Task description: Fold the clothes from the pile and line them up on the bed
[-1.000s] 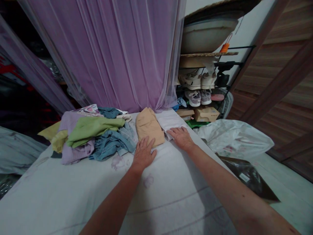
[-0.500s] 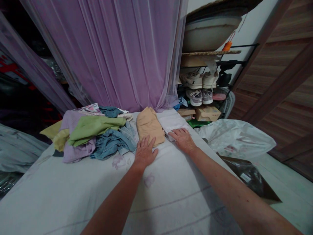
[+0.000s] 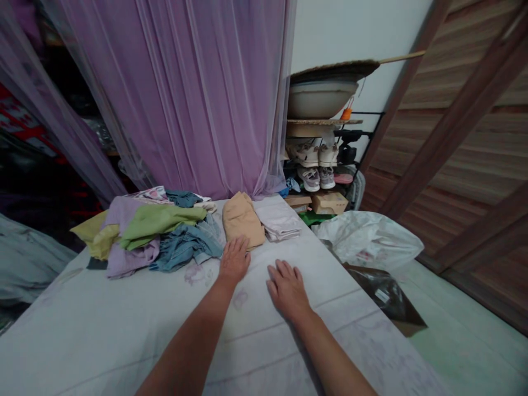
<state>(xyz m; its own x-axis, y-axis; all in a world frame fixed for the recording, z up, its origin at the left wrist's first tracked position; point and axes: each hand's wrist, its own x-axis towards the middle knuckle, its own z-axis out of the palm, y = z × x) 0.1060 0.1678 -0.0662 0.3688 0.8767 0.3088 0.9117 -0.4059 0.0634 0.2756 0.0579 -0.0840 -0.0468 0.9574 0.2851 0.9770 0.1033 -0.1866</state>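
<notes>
My left hand (image 3: 235,259) is open, its fingertips resting on the near edge of a folded tan garment (image 3: 243,219). Open too, my right hand (image 3: 286,287) is over the pale patterned bed sheet (image 3: 165,324), nearer to me than a folded white garment (image 3: 280,221). That white garment lies close to the right side of the tan one. Left of my left hand is a loose heap of clothes, with a green garment (image 3: 159,223), a blue denim piece (image 3: 185,245), a lilac one (image 3: 132,258) and a yellow one (image 3: 97,234).
A purple curtain (image 3: 198,99) hangs behind the bed. At the right, a rack holds shoes (image 3: 309,179) and a large basin (image 3: 322,99). On the floor beside the bed lie a white plastic bag (image 3: 371,239) and a dark package (image 3: 390,297). A wooden door (image 3: 454,165) stands farther right.
My right hand has come off the white garment and moved back toward me over the sheet. My left hand stays at the tan garment's edge. The view has shifted slightly.
</notes>
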